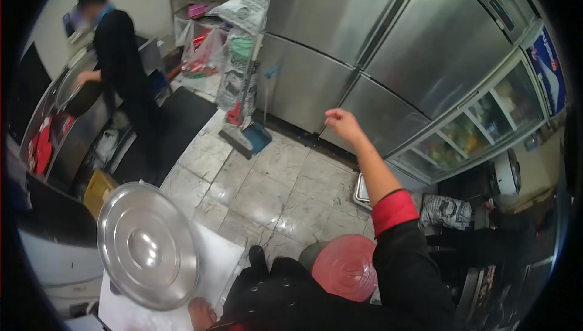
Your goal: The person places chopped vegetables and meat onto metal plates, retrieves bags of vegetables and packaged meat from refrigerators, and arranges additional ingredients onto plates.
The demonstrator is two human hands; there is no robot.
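My right hand (345,126) is stretched forward in the air, with its fingers curled in and nothing visible in them. Behind it stands the steel refrigerator (316,79); I cannot tell whether the hand touches it. Low in the head view, my left hand (202,314) is beside the lower rim of a large round metal lid (136,221). Its fingers are mostly hidden, and whether it grips the rim cannot be made out. The lid is tilted over a white tabletop (221,249).
A pink round lid (346,267) is by my right side. A broom (237,141) and blue dustpan (258,138) are on the tiled floor (261,191). A person in black (124,58) works at the far left. The glass-door fridge (480,118) stands right.
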